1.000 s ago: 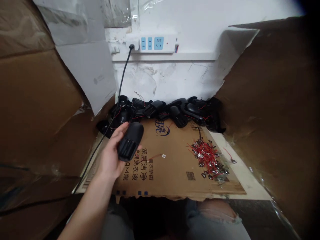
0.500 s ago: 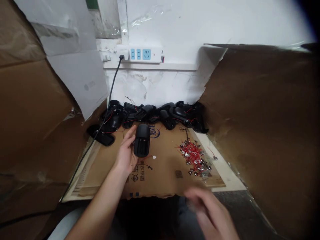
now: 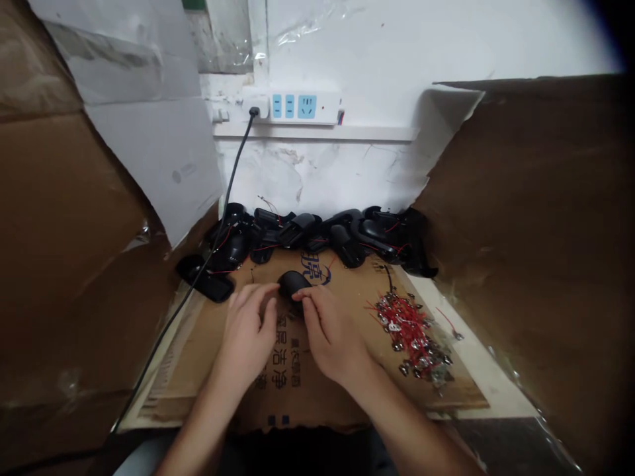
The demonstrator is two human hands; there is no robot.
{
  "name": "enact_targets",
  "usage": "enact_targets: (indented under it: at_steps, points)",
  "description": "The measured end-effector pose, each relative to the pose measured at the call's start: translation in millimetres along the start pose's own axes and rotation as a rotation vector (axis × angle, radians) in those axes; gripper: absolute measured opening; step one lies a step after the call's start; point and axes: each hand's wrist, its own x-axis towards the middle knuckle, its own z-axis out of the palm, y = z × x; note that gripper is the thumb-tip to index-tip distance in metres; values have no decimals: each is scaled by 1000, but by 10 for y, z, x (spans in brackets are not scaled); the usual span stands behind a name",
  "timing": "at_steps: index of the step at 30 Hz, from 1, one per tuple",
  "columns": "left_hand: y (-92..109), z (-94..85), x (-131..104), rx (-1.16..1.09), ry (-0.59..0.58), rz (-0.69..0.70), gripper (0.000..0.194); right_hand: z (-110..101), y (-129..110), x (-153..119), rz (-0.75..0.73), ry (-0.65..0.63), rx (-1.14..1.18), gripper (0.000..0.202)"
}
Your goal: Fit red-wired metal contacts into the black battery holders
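Note:
A black rounded plastic housing (image 3: 294,283) is between my two hands, just above the middle of the cardboard sheet. My left hand (image 3: 251,324) has bent fingers, with the fingertips at the housing's left edge. On the near right side, my right hand (image 3: 330,327) grips it with thumb and fingers close together. The fingers cover the housing's lower part, so its battery slots are hidden. To the right lies a pile of small metal contacts with red wires (image 3: 409,330).
More black housings (image 3: 347,241), some with red wires, are heaped along the wall. A power strip (image 3: 307,108) with a black cable (image 3: 238,155) hangs above. Cardboard walls (image 3: 536,231) stand on both sides. One loose wired contact (image 3: 457,334) lies right of the pile.
My right hand has come up from the near edge to the housing. The housing has tilted, so its slotted side no longer shows. The view has shifted slightly.

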Motion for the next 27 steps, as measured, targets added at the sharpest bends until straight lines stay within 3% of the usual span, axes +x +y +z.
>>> enact_targets:
  at_steps: [2, 4, 12, 15, 19, 23, 27]
  points:
    - [62, -52, -17, -233, -157, -10, 33, -34, -23, -46, -46, -66, -90, 31]
    - [94, -67, -21, -421, -230, -51, 30, -52, -46, -53, -76, -126, -165, 31]
    - [157, -69, -15, -623, -25, -58, 10, -98, -140, -111, -94, -173, -119, 32]
    - [191, -86, -18, -761, 18, -121, 10, -165, -166, -118, -84, -184, -80, 33]
    - [168, -118, -2, -967, 134, -247, 22, -231, -9, -36, -7, -49, -295, 56]
    - [152, -109, 0, -914, 208, -184, 27, -164, 226, 107, 158, -94, -392, 87]
    - [205, -51, -10, -872, 199, -126, 28, -49, 269, 242, 199, -155, -401, 79]
